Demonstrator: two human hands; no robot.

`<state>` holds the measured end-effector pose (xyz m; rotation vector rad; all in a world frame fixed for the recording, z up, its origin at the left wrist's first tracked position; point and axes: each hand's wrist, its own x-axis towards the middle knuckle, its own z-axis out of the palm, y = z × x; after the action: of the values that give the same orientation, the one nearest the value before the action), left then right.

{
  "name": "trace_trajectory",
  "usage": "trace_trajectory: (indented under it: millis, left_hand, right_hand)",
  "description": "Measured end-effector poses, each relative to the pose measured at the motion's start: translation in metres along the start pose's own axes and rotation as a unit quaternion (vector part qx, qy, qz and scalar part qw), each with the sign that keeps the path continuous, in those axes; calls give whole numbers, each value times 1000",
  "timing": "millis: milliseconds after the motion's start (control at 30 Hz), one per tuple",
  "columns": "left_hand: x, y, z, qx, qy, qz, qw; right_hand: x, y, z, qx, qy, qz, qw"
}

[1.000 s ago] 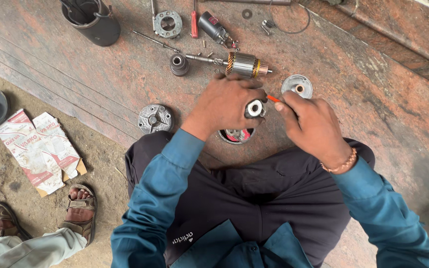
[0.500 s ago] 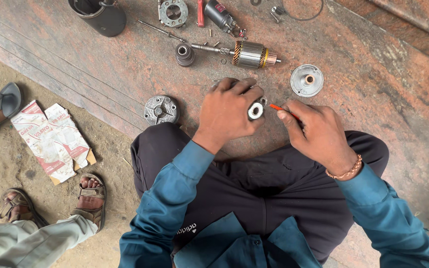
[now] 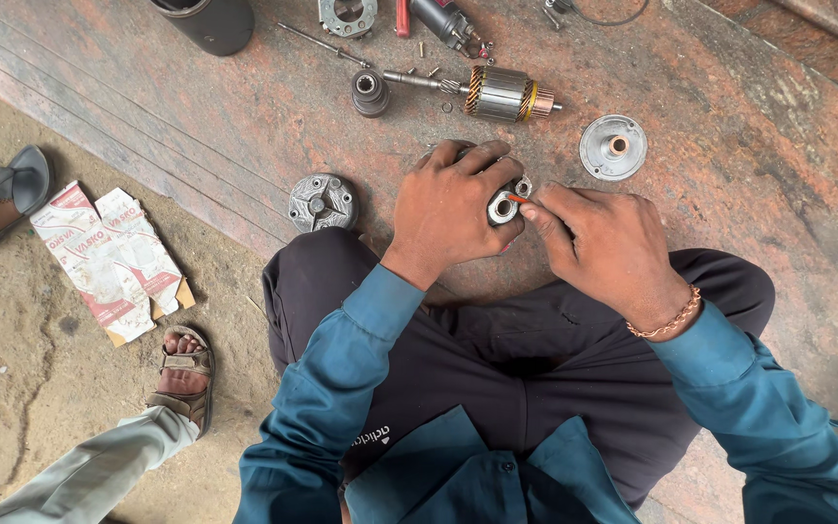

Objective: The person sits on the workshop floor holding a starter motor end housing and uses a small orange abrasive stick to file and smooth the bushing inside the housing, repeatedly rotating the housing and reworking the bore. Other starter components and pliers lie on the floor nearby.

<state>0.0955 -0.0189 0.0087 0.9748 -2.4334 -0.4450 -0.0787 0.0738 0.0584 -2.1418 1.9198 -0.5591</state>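
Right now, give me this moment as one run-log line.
left hand: grips small round metal part | right hand: pinches thin orange-tipped tool at part | armature: on floor beyond | round cover: right

Motor armature (image 3: 499,93), round metal cover (image 3: 613,147), flattened cartons (image 3: 109,260), sandal (image 3: 2,192), perhaps a bearing (image 3: 370,92)

My left hand (image 3: 453,209) grips a round metal part (image 3: 502,206); my right hand (image 3: 598,238) pinches an orange-tipped tool (image 3: 518,198) against it; armature (image 3: 501,94) beyond.
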Motion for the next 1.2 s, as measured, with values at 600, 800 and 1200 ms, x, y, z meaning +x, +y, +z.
trace_trajectory:
  millis: [600,800,1200]
  left_hand:
    - [-5,1,-1,9,5,-15,1000]
    - [-10,1,-3,10,-3,-24,1000]
    - [-14,-2,-4,2,7,-22,1000]
  right_hand:
    - [30,-11,-29,-220,-95,-175,955]
    - [6,-40,-8,-219,-90,9,972]
    - [-13,-44,15,-35,51,99,993]
